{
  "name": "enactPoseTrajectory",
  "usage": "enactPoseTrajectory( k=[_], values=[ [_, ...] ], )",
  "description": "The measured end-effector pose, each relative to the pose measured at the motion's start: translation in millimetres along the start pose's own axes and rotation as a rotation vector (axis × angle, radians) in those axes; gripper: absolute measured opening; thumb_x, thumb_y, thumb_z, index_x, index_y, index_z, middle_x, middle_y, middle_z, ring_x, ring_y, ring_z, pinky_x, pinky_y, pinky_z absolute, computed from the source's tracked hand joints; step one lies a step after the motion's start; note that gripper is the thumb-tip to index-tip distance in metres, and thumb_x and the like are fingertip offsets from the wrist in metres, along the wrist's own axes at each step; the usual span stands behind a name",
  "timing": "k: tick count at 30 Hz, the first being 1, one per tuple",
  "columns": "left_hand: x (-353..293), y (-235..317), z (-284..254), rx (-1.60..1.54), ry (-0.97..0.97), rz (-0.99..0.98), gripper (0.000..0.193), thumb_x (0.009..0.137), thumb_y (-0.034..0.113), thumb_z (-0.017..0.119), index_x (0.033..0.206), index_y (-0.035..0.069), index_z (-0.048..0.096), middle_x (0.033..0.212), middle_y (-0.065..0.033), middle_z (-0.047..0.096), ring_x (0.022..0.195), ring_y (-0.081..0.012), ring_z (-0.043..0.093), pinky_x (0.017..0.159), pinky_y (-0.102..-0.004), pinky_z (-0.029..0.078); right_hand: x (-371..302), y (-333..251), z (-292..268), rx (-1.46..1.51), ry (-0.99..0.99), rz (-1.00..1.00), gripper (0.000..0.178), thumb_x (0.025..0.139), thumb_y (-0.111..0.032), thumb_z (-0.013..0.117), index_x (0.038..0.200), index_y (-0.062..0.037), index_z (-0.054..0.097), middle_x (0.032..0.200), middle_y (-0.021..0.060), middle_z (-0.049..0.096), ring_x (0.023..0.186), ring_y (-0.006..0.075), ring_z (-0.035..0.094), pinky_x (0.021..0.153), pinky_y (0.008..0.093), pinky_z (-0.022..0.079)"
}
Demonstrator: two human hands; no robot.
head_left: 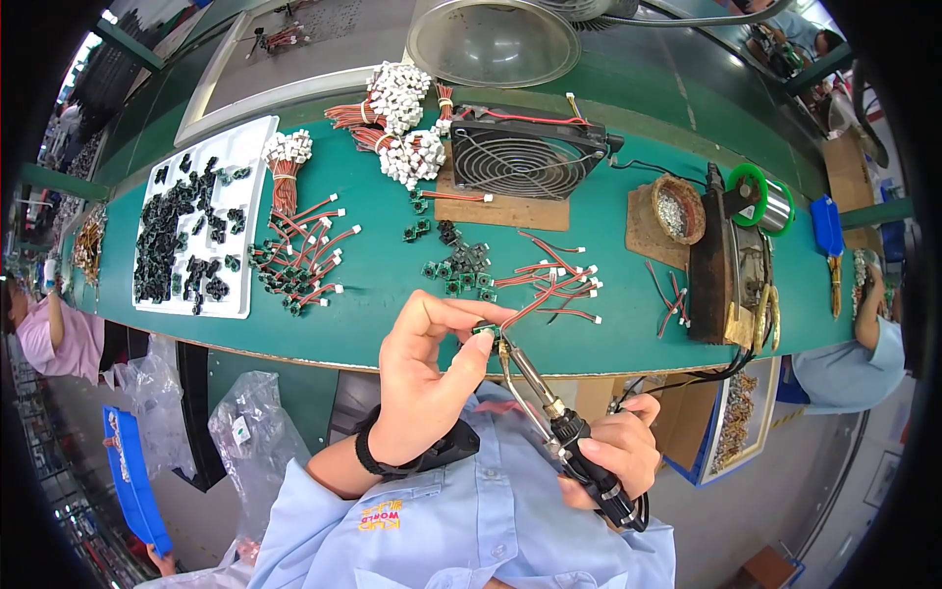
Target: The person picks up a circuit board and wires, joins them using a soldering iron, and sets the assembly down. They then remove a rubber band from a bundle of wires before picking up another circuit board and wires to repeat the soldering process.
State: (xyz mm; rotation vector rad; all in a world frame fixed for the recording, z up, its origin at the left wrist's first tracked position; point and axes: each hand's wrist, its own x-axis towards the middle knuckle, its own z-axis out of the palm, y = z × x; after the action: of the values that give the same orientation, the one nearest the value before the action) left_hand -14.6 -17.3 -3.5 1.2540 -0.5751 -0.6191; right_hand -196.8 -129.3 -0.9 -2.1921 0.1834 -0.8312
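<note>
My left hand (420,378) pinches a small green circuit board (485,329) between thumb and fingers, just above the bench's near edge. A red wire lead (530,306) runs up from the board to the right. My right hand (623,454) is closed round the black handle of a soldering iron (530,376), which has a thin feed tube beside its shaft. The iron's tip is right at the board; whether it touches cannot be made out. Beyond my hands lie a small group of boards (461,270) and several loose wire leads (564,280) with white connectors.
A white tray (257,211) of black parts stands left, beside wired boards (294,270). Behind are bundled leads (397,98) and a black fan (525,162). Rightward sit a round tin (677,211), a dark metal box (721,265) and a solder spool (775,201). Co-workers sit both sides.
</note>
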Motion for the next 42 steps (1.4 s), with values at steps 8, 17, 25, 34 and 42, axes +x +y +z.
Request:
enactPoseTrajectory(
  k=[8, 17, 25, 34, 42],
  values=[
    [-0.7, 0.9, 0.6, 0.017, 0.006, 0.014, 0.012, 0.084, -0.002, 0.051, 0.091, 0.004, 0.043, 0.101, -0.0212, 0.06, 0.095, -0.0216, 0.059, 0.085, -0.0335, 0.044, -1.6, 3.3, 1.2, -0.052, -0.002, -0.098, 0.044, 0.061, -0.031, 0.071, 0.096, -0.0094, 0.057, 0.058, 0.0027, 0.056, 0.051, 0.0163, 0.05, 0.074, 0.04, 0.032],
    [-1.9, -1.1, 1.0, 0.003, -0.003, 0.004, 0.013, 0.084, -0.001, 0.053, 0.091, 0.004, 0.043, 0.101, -0.0212, 0.06, 0.095, -0.0219, 0.059, 0.085, -0.0335, 0.044, -3.5, 5.2, 1.3, -0.041, 0.009, -0.101, 0.045, 0.06, -0.032, 0.072, 0.096, -0.0095, 0.057, 0.057, 0.0022, 0.055, 0.051, 0.0162, 0.05, 0.074, 0.0399, 0.031],
    [-1.6, -0.7, 2.2, 0.013, 0.0, 0.018, 0.013, 0.084, 0.0, 0.054, 0.091, 0.003, 0.044, 0.101, -0.0215, 0.06, 0.095, -0.0224, 0.059, 0.085, -0.0339, 0.044, -4.2, 5.1, -0.1, -0.053, 0.003, -0.103, 0.045, 0.061, -0.033, 0.072, 0.095, -0.0092, 0.057, 0.057, 0.0024, 0.055, 0.051, 0.0159, 0.051, 0.074, 0.0398, 0.031],
    [-1.0, 1.1, 3.3, 0.042, 0.002, 0.017, 0.014, 0.084, 0.001, 0.055, 0.091, 0.003, 0.043, 0.101, -0.0213, 0.06, 0.094, -0.0215, 0.059, 0.085, -0.0335, 0.044, -4.6, -0.1, -3.4, -0.035, 0.017, -0.037, 0.041, 0.056, -0.028, 0.076, 0.092, -0.0126, 0.062, 0.066, -0.0006, 0.059, 0.057, 0.0143, 0.055, 0.077, 0.037, 0.032],
    [0.9, 2.1, 3.4, 0.05, 0.045, 0.029, 0.014, 0.082, -0.003, 0.054, 0.087, 0.002, 0.043, 0.098, -0.0181, 0.063, 0.09, -0.0152, 0.058, 0.08, -0.0287, 0.045, -1.0, 3.3, -9.9, -0.018, 0.032, -0.032, 0.042, 0.059, -0.03, 0.074, 0.094, -0.0097, 0.06, 0.066, 0.001, 0.058, 0.057, 0.0146, 0.055, 0.078, 0.0385, 0.032]
  ],
)
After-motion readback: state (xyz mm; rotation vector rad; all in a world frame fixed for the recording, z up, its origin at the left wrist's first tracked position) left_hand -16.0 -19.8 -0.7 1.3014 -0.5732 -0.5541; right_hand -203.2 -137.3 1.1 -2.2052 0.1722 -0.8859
